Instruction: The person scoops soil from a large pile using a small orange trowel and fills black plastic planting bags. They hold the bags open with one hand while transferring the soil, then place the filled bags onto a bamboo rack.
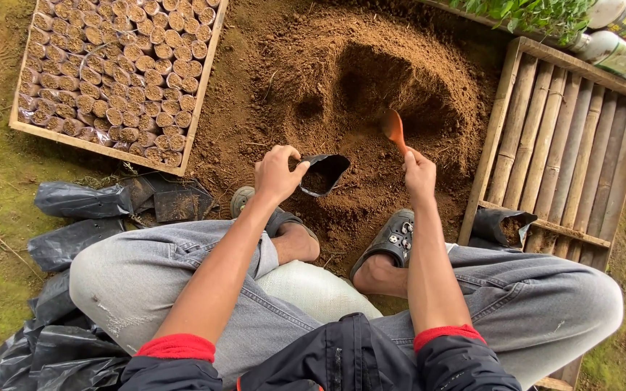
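My left hand [277, 174] grips the rim of a small black plastic bag [322, 172] and holds its mouth open toward the soil. The bag has some brown soil inside. My right hand [419, 176] holds an orange scoop [393, 129] by its handle, its blade raised just above and to the right of the bag's mouth. Both hands hover over the near slope of a big mound of loose brown soil [371, 80], which has a hollow dug into it.
A wooden tray [197, 108] at upper left holds several filled soil bags. A slatted bamboo tray [566, 145] on the right has one filled black bag [505, 228] at its near corner. Empty black bags [74, 239] lie at left. My feet in dark clogs [393, 239] rest by the mound.
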